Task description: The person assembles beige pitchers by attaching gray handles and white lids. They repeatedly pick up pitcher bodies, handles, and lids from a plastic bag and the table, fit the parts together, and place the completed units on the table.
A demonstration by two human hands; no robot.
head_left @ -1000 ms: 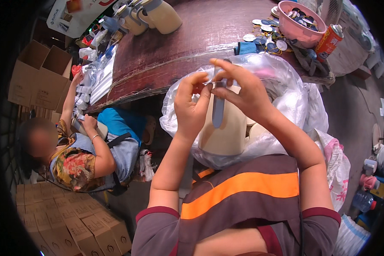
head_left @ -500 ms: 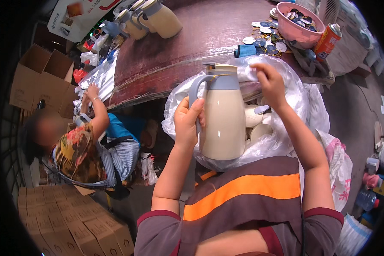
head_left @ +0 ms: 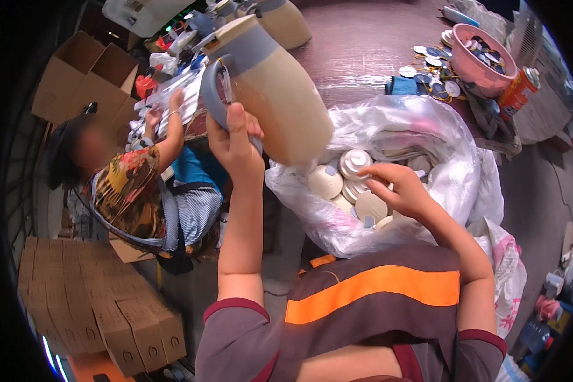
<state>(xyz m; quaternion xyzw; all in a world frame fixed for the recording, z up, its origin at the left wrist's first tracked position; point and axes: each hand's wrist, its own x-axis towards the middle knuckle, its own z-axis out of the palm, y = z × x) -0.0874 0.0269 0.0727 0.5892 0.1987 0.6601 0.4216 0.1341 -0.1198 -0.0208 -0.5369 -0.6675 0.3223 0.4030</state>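
Note:
My left hand (head_left: pixel 235 137) grips the grey handle of a cream-and-grey insulated jug (head_left: pixel 280 95), raised and tilted over the table's near edge. The jug's cream top faces up and to the left. My right hand (head_left: pixel 398 188) reaches into a clear plastic bag (head_left: pixel 452 137), its thumb and forefinger apart. Those fingertips are at the edge of a round white lid (head_left: pixel 355 162) with a ringed face. Around it in the bag lie several cream jug lids (head_left: pixel 371 207), some with grey tabs. Whether the fingers bear on the lid is hard to tell.
More jugs (head_left: pixel 285 25) stand on the dark red table (head_left: pixel 356 38). Round tags (head_left: pixel 434 62) on yellow strings lie beside a pink basin (head_left: pixel 484 73) and an orange spray can (head_left: pixel 520 92). At left, a co-worker (head_left: pixel 130 188) sits near open cartons (head_left: pixel 70 76) and stacked brown boxes (head_left: pixel 95 299).
My left hand has raised the jug up and leftward, tilting it. My right hand has come down from beside the jug's top, where it held something white and blurred, to the lids.

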